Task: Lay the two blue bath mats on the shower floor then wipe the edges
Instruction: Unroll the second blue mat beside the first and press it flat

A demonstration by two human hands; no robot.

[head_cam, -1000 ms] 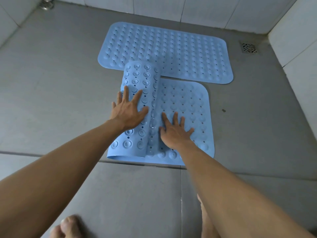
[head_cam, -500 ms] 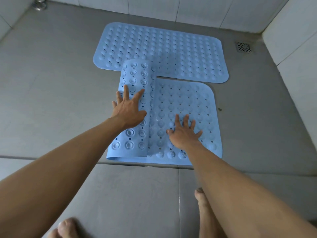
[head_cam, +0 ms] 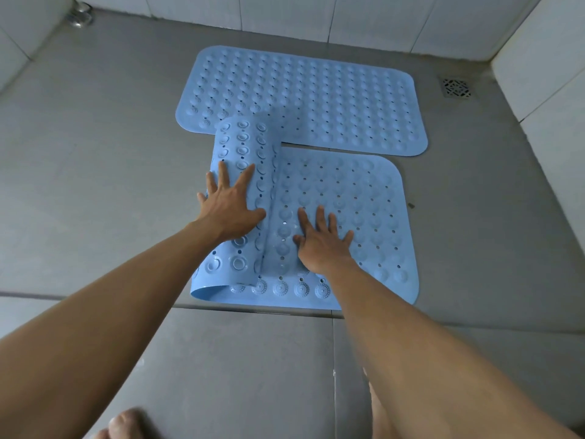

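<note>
One blue bath mat (head_cam: 316, 99) lies flat on the grey shower floor (head_cam: 95, 153), near the back wall. A second blue mat (head_cam: 357, 198) lies in front of it, its right part flat and its left part still rolled over, suction cups facing up. My left hand (head_cam: 229, 205) presses flat on top of that roll with fingers spread. My right hand (head_cam: 319, 240) lies flat on the unrolled part just right of the roll. The roll's far end overlaps the back mat's front edge.
A square metal drain (head_cam: 456, 87) sits in the back right corner. White tiled walls (head_cam: 550, 52) close the floor at the back and right. A metal fitting (head_cam: 79, 15) is at the back left. My bare toes (head_cam: 123, 423) show at the bottom.
My right hand slid from the mat's front right back toward the roll. The left hand stayed on the roll, which has barely shifted.
</note>
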